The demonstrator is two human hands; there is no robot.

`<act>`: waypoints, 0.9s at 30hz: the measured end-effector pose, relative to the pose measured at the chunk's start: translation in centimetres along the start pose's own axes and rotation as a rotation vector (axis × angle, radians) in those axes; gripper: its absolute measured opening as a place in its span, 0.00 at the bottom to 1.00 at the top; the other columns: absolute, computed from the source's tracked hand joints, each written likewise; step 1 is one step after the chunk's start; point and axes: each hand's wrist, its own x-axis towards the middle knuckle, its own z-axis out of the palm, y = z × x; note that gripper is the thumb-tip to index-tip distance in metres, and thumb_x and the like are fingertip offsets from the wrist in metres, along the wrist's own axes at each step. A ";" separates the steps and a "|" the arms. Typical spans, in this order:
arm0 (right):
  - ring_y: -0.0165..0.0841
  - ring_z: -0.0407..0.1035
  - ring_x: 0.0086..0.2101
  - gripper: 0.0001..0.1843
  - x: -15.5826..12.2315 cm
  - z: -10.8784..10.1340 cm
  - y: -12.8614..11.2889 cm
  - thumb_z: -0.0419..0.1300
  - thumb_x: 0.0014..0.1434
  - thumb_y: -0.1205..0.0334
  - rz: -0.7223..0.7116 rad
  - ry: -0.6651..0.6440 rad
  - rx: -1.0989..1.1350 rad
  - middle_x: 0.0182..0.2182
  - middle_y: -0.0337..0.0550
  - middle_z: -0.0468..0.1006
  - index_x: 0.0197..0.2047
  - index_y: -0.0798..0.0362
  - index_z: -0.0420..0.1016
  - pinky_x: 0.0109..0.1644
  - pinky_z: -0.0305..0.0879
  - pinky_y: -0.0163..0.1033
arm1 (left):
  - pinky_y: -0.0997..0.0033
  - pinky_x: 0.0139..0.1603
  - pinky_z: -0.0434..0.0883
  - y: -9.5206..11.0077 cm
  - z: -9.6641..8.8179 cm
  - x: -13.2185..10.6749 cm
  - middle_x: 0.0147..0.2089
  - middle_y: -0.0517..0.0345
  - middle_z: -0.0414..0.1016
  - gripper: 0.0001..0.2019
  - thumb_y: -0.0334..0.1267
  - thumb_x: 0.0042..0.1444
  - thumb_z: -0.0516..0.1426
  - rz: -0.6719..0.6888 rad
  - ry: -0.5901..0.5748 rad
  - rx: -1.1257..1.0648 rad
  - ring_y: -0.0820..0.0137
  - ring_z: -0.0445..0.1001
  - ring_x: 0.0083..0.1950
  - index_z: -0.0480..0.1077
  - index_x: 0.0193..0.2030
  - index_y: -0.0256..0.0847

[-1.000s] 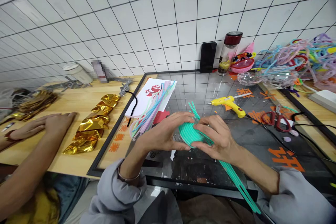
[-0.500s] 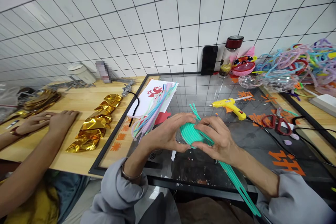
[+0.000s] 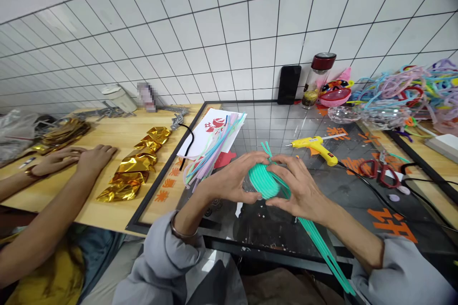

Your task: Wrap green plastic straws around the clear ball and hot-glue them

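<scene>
Both my hands are closed around a ball wound with teal pipe cleaners [image 3: 264,180], held just above the glass-topped table [image 3: 343,200]. My left hand [image 3: 232,181] cups its left side with the thumb underneath. My right hand [image 3: 298,186] wraps the right side, fingers curled over the top. Loose teal pipe cleaner ends [image 3: 322,248] trail from under my right hand down toward my lap, and short tips stick up above the ball.
A yellow glue gun [image 3: 315,145] and red scissors [image 3: 375,170] lie to the right. A bundle of pastel pipe cleaners [image 3: 211,152] rests on white paper. Gold foil pieces [image 3: 138,167] lie on the wooden table. Another person's hands [image 3: 75,159] rest flat at the left. A heap of coloured pipe cleaners [image 3: 422,86] sits far right.
My hands have shifted slightly on the ball, the right fingers curling further over its top. The other person's hands stayed flat on the wood.
</scene>
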 end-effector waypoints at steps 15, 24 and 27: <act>0.49 0.67 0.52 0.27 -0.3 0.9 -0.2 0.54 0.66 0.43 -0.012 0.074 0.008 0.53 0.60 0.69 0.58 0.55 0.64 0.50 0.66 0.54 | 0.44 0.69 0.63 -0.6 1.3 0.3 0.63 0.40 0.67 0.40 0.50 0.45 0.71 -0.019 0.110 -0.049 0.50 0.65 0.68 0.60 0.61 0.43; 0.49 0.68 0.52 0.31 -0.3 1.2 0.3 0.62 0.60 0.42 0.041 0.109 0.052 0.53 0.59 0.70 0.59 0.53 0.65 0.52 0.66 0.57 | 0.43 0.67 0.67 -1.4 1.8 0.9 0.60 0.42 0.68 0.37 0.49 0.44 0.70 0.003 0.176 -0.080 0.51 0.67 0.66 0.62 0.58 0.42; 0.50 0.67 0.53 0.33 -0.3 1.3 0.5 0.63 0.59 0.40 0.047 0.106 0.065 0.54 0.59 0.69 0.59 0.53 0.65 0.53 0.67 0.57 | 0.43 0.66 0.67 -1.2 1.7 1.1 0.60 0.42 0.69 0.36 0.49 0.45 0.70 -0.026 0.170 -0.076 0.51 0.68 0.65 0.63 0.58 0.41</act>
